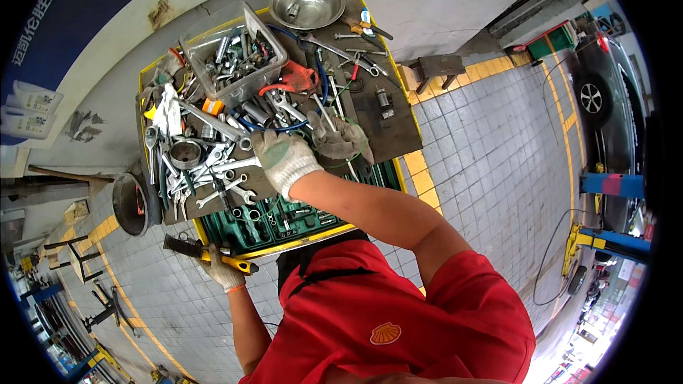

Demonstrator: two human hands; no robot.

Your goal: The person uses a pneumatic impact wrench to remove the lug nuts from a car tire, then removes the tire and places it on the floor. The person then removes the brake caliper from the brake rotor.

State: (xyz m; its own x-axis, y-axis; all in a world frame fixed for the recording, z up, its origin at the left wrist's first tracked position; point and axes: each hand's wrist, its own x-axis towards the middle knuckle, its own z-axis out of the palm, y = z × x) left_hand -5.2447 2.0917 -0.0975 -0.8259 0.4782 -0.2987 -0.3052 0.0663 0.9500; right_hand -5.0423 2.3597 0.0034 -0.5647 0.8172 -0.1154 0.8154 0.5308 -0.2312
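Note:
My right hand [284, 160], in a white knit glove, reaches onto a tool cart [388, 135] and rests palm down on a heap of wrenches [220, 171] and sockets. Its fingertips lie by a blue cable [274, 126]; whether they grip anything is hidden. A crumpled grey glove [341, 139] lies just to the right of that hand. My left hand [222, 270], also gloved, hangs below the cart's near edge. It is closed on the yellow handle of a black-bristled brush [192, 249].
On the cart stand a clear plastic bin [235, 50] of sockets and a round metal bowl [307, 3]. A green tool tray [284, 220] sits in the open drawer. A black pan [131, 203] hangs at the cart's left. A wooden stool [437, 67], a dark car [605, 92] and a blue lift [612, 185] stand to the right.

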